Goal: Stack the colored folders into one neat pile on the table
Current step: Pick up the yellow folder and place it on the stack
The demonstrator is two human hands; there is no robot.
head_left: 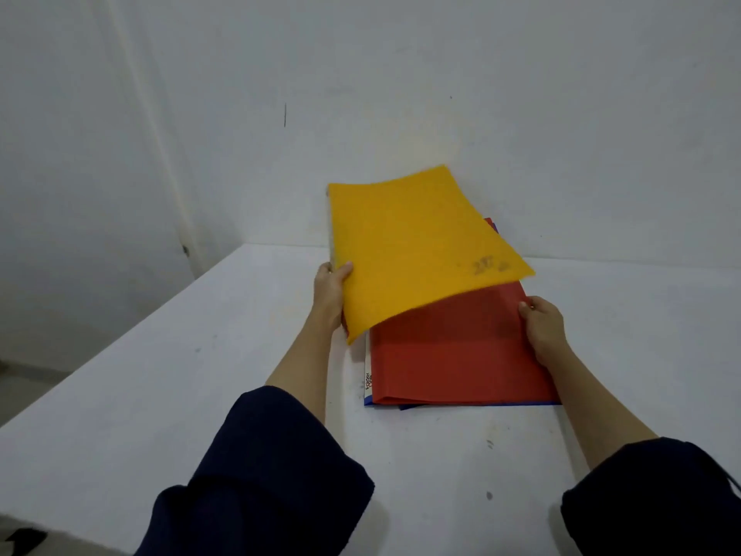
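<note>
I've got the yellow folder (421, 242) pinched at its left edge in my left hand (331, 292), thumb on top, fingers underneath. It hangs tilted above the pile, far end high against the wall (361, 74), near corner drooping toward me. My right hand (541, 327) presses on the right edge of the red folder (457, 355), fingers curled over that edge, pinning it flat. The red one lies on a blue folder (473, 404), which shows only as a thin strip along the near edge, all on the white table (160, 375).

The risk, as I judge it: I hold the yellow one by a single edge, so it sags and bows; if I let go here it could slide off skewed to the left. The red sheet may also shift on the blue if my right hand eases.

The yellow folder's long axis runs away from me toward the wall, turned slightly left of the red folder's axis, so I reckon it needs a small twist before it lands.
</note>
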